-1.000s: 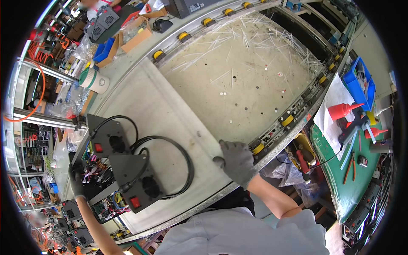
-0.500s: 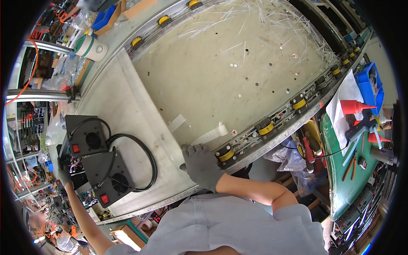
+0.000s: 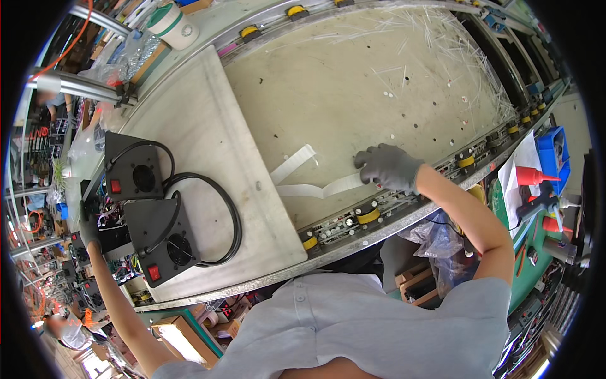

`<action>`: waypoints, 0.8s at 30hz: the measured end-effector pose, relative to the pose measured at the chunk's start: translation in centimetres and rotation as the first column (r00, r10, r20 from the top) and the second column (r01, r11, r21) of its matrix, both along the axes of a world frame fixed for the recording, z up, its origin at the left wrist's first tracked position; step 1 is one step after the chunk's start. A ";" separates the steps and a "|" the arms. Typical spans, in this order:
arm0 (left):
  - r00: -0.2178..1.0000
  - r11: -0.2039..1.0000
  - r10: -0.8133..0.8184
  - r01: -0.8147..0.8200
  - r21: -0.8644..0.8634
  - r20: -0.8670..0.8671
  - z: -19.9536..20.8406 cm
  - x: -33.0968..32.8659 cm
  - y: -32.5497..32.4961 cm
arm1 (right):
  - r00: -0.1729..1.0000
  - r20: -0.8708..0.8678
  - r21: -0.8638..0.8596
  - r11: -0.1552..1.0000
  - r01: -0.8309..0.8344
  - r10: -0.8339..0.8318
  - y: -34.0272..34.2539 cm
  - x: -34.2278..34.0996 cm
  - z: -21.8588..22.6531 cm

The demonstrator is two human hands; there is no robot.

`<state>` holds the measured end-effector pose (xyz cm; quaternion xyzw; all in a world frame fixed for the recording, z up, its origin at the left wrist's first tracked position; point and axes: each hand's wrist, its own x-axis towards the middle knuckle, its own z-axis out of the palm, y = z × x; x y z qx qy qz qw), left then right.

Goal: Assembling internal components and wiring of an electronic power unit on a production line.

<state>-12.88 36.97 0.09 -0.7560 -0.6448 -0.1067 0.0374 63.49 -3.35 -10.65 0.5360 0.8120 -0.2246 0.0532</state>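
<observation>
My left hand (image 3: 89, 228), in a dark grey glove, is at the far left beside two black metal boxes (image 3: 160, 227). Its fingers blend into dark parts there, so their grip is hidden. Each box has a red switch, a round fan grille and a black cable. They rest on a pale flat panel (image 3: 259, 234). Over the worktop right of that panel is my right hand (image 3: 386, 167), gloved in grey, fingers loosely bent and apart, nothing visible in them. Just under its thumb side ends a white tape strip (image 3: 322, 189); a second strip (image 3: 293, 164) lies behind it.
A roller rail with yellow wheels (image 3: 367, 213) borders the near side. Thin white sticks (image 3: 435, 38) and small dots litter the far worktop (image 3: 328, 114). A white-green cup (image 3: 173, 26) stands far left. At right, a green table (image 3: 536, 265) carries a red-nozzled bottle (image 3: 535, 175) and blue bin (image 3: 554, 155).
My right hand has left the panel's near right corner and moved right and away over the worktop. More of both tape strips shows beside the panel. My left hand stays by the boxes; the view has shifted.
</observation>
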 end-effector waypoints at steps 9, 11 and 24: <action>0.999 0.998 0.022 -0.020 0.058 -0.034 1.9 14.2 -5.1 | 0.528 -0.665 -0.280 0.832 0.478 -0.527 5.1 5.6 12.1; 0.923 0.964 0.198 -0.123 0.236 -0.331 3.8 21.2 -7.7 | 0.448 -0.758 -0.259 0.849 0.461 -0.475 6.4 4.9 14.0; 0.255 0.461 -0.311 0.883 -0.090 0.915 6.9 61.4 -20.6 | 0.598 -0.798 0.119 0.956 0.270 -0.069 13.1 5.7 20.3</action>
